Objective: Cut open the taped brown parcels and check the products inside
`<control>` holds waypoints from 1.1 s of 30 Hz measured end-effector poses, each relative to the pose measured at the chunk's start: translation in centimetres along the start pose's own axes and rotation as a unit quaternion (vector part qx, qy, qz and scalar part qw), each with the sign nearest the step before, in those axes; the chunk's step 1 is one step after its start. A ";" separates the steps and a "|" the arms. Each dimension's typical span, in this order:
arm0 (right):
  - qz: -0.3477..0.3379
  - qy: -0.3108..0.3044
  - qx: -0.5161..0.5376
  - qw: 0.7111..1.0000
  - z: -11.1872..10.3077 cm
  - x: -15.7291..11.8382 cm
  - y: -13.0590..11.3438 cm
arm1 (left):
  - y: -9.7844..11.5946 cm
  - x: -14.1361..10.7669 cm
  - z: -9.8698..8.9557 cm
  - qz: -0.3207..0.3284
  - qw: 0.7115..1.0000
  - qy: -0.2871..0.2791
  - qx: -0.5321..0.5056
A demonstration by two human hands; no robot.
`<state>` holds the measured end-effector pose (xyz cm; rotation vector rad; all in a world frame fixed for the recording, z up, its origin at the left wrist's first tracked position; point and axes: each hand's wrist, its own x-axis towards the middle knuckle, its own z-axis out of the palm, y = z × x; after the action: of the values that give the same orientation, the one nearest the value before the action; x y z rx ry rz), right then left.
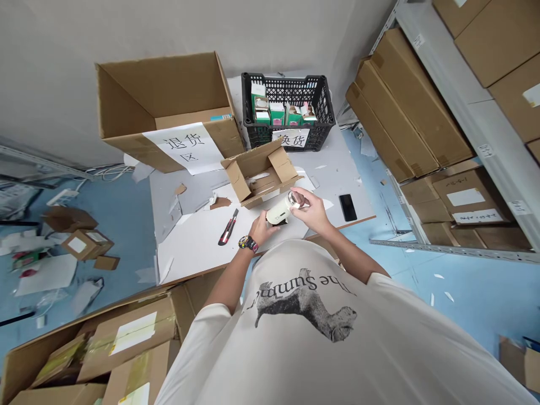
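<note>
A pale cylindrical item (278,212) is held tilted above the table's front edge. My left hand (262,228), with a watch on its wrist, is wrapped round its lower end. At the upper end, near a shiny rim, the fingers of my right hand (311,210) are closed on it. Just behind my hands sits an open small cardboard box (265,181) with its flaps raised. A red and black utility knife (228,227) lies on the table to the left. A black phone (348,207) rests at the right.
On the table (196,230) stand a large open carton (160,101) with a paper sign and a black crate (288,135) of green and white boxes. Torn scraps lie around. Shelves of cartons (405,112) rise at the right; a large box of cartons (139,332) is at lower left.
</note>
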<state>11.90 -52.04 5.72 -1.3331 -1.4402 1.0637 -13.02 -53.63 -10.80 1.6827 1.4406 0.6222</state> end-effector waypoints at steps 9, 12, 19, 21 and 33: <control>-0.141 -0.076 -0.136 0.978 -0.2 -0.5 0.3 | -0.3 -0.3 0.5 0.036 0.997 0.033 -0.066; -0.156 -0.080 -0.189 0.966 -0.6 -0.7 0.8 | -0.4 -0.4 0.7 0.029 0.996 0.034 -0.076; -0.190 -0.121 -0.223 0.948 -0.2 -0.3 0.8 | -0.4 -0.3 1.0 0.017 0.997 0.051 -0.062; -0.202 -0.139 -0.228 0.943 0.0 -0.3 0.4 | -0.3 -0.3 1.0 0.012 0.997 0.057 -0.054; -0.179 -0.096 -0.263 0.943 2.0 -0.4 1.1 | 0.1 -0.6 1.2 -0.006 0.996 0.072 -0.052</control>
<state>10.19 -52.43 4.18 -1.2702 -2.1236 0.5963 -12.10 -54.52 -11.31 1.5725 1.4906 0.8113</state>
